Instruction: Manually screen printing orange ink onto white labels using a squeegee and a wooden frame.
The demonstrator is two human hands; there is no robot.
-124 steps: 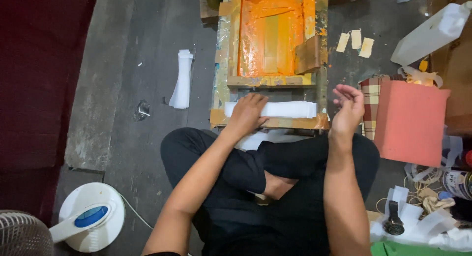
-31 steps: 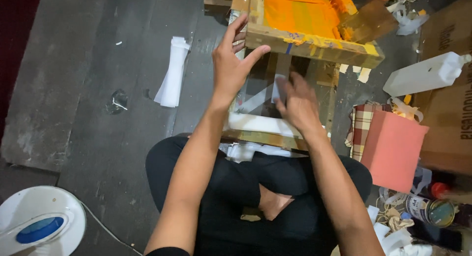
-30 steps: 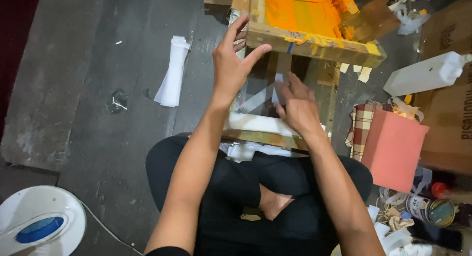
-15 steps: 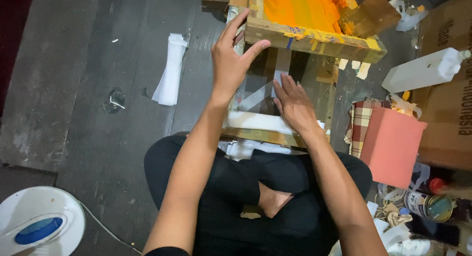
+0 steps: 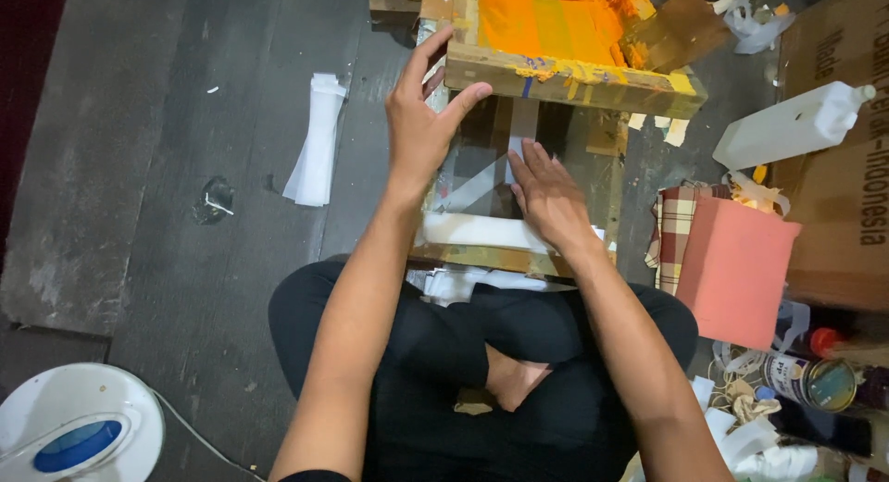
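Nearest the camera, crossed legs in black trousers [image 5: 482, 371] are seen on the dark floor [image 5: 139, 167], with a white-and-blue round appliance [image 5: 74, 436] at the lower left corner. Beyond the knees, a white folded strip of material [image 5: 477, 232] is laid along the near edge of the wooden base frame [image 5: 519, 260]. The right hand [image 5: 546, 195] is pressed flat, fingers together, on the clear sheet inside that base; compared with half a second ago its fingertips are placed slightly farther in, toward the raised screen. The left hand [image 5: 421, 121] is kept spread, thumb hooked over the near rail of the orange-inked wooden printing screen [image 5: 565, 37], which is held tilted up at the far edge, as it was a second ago but not four seconds ago, when it lay flat. The base is thus exposed for handling. A pink rectangular box [image 5: 732, 269] and a white plastic bottle [image 5: 787, 125] are seen at the right.
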